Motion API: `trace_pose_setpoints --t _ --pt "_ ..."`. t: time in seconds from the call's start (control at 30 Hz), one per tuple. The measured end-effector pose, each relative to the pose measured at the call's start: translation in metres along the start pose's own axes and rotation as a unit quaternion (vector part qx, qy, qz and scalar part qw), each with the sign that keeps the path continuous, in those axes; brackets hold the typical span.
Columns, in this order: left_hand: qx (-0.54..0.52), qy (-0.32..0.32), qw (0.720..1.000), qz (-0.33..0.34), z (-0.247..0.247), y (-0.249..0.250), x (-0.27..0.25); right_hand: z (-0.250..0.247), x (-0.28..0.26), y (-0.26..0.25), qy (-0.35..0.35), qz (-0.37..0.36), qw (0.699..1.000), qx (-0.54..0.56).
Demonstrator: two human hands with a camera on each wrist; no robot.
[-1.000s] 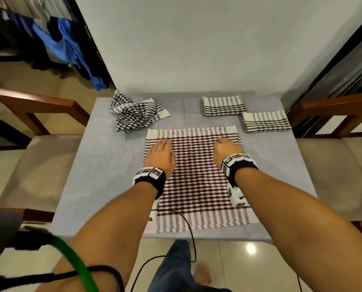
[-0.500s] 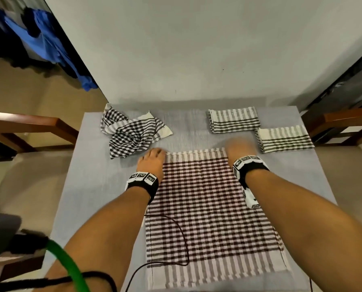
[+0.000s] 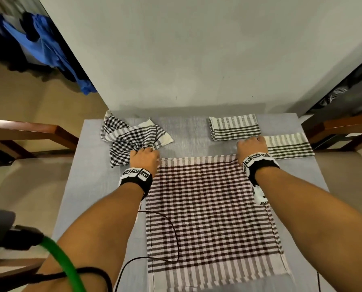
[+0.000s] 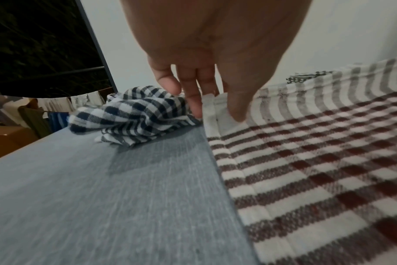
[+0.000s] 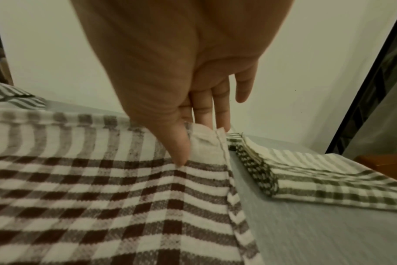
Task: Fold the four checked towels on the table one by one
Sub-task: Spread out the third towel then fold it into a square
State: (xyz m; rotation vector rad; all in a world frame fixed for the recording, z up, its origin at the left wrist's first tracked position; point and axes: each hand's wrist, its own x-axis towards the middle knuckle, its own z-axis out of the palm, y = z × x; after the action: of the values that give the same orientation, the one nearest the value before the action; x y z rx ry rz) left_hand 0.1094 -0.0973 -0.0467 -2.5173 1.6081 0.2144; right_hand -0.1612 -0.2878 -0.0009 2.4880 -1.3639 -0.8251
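I read this as a lived-in home, a dining corner pushed up against a plain painted wall [image 3: 175, 49]. Under my fingers sits a grey table [image 3: 95, 186] with wooden-armed, cushioned dining chairs, one out past my left fingers [image 3: 28, 131] and one beyond my right fingers [image 3: 340, 127]. Checked kitchen towels [image 3: 234, 127] lie just ahead of my fingertips. Far off to the left of my fingers, blue clothes [image 3: 47, 49] hang in a dark doorway over a tan tiled floor [image 3: 49, 102], the sort of laundry one sees in a household.
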Motion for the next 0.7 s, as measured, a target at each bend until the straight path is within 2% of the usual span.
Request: trace_pose_setpoints --t 0.17,0.33,0.5,0.7 --pt "0.001 0.024 1.000 -0.016 -0.019 -0.008 -0.005 -0.018 -0.012 0.020 0.022 0.005 0.999 0.033" --pt "-0.015 0.039 0.999 -0.014 -0.031 -0.008 -0.037 -0.017 -0.049 0.028 0.057 -0.008 0.997 0.045" --pt "-0.008 0.037 0.999 -0.005 -0.032 -0.001 -0.098 0.005 -0.102 0.036 0.060 -0.030 0.996 0.065" --pt "0.024 0.016 1.000 -0.004 -0.011 0.021 -0.194 0.040 -0.182 0.045 0.049 -0.055 0.996 0.044"
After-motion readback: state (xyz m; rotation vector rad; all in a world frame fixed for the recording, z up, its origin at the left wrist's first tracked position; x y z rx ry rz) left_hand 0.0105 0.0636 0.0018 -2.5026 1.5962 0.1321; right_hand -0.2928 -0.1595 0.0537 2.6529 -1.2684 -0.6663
